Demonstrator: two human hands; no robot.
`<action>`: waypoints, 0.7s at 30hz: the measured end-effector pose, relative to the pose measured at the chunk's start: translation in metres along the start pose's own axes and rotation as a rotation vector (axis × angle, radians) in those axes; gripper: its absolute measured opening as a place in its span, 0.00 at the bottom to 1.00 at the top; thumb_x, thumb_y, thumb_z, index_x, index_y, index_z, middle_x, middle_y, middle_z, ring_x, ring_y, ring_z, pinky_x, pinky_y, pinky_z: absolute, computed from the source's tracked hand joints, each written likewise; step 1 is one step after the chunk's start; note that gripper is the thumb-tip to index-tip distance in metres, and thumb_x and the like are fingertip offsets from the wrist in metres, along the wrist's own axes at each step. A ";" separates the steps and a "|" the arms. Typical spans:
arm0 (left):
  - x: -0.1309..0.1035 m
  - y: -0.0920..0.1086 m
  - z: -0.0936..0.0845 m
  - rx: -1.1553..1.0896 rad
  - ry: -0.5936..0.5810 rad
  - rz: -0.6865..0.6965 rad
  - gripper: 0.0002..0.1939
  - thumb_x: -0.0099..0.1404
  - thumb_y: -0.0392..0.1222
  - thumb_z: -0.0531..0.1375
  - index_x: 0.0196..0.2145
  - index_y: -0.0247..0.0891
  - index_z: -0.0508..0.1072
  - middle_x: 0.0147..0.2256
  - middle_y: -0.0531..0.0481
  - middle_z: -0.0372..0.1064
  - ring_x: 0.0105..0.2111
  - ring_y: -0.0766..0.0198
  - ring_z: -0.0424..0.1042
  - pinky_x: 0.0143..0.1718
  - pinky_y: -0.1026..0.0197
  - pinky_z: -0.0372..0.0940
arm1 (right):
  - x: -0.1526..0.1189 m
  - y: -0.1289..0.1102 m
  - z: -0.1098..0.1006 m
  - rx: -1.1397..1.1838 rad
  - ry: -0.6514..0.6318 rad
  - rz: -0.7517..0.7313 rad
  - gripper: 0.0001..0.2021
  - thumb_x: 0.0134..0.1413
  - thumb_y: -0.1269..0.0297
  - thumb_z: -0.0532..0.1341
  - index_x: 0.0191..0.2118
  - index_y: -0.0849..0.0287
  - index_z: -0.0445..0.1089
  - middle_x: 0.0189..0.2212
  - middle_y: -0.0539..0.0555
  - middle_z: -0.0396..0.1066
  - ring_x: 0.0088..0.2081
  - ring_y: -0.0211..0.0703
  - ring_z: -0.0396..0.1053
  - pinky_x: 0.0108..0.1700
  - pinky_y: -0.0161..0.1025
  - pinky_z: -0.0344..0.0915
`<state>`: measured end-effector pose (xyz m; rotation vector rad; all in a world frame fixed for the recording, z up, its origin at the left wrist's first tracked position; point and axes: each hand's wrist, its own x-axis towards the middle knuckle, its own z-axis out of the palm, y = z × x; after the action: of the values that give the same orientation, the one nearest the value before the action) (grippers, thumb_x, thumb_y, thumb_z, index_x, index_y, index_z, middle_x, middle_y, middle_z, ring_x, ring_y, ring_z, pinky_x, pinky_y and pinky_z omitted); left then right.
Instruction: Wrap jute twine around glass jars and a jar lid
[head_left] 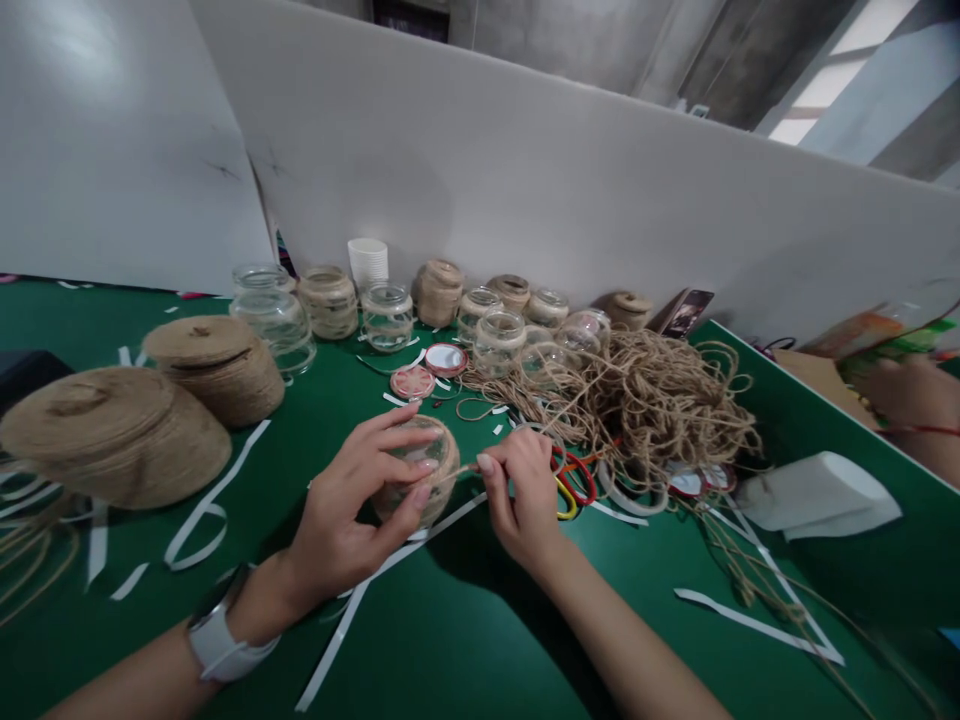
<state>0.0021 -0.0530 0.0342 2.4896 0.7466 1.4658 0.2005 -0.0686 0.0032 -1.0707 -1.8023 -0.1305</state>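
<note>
My left hand holds a small glass jar, tilted on the green table, with its fingers spread over the side and thumb and fingertips close together. Jute twine runs from the jar to my right hand, which pinches it between thumb and forefinger. The twine looks taut across the short gap. Part of the jar is hidden behind my left fingers. Just right of my right hand lie scissors with red handles and a yellow handle.
A loose heap of twine lies right of several glass jars, some wrapped. Two large twine-wrapped containers stand left. White strips litter the table. A white roll leans right. Beyond a divider is another person's hand.
</note>
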 end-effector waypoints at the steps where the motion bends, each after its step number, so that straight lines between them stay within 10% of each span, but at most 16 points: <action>1: -0.001 -0.001 0.000 0.033 0.012 0.000 0.06 0.62 0.33 0.60 0.38 0.40 0.71 0.50 0.43 0.71 0.57 0.49 0.66 0.53 0.41 0.67 | 0.000 -0.001 -0.001 0.014 0.009 0.001 0.11 0.66 0.68 0.50 0.31 0.57 0.61 0.24 0.48 0.61 0.30 0.39 0.58 0.36 0.40 0.51; 21: -0.007 -0.007 -0.001 0.131 -0.027 0.068 0.14 0.66 0.37 0.59 0.50 0.39 0.70 0.56 0.40 0.66 0.55 0.52 0.69 0.56 0.48 0.68 | -0.001 -0.014 -0.007 0.168 0.056 0.039 0.06 0.62 0.67 0.55 0.32 0.57 0.64 0.22 0.47 0.60 0.27 0.38 0.58 0.32 0.40 0.53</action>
<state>-0.0044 -0.0502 0.0265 2.6514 0.7845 1.4460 0.1959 -0.0817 0.0108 -0.9727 -1.7090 0.0144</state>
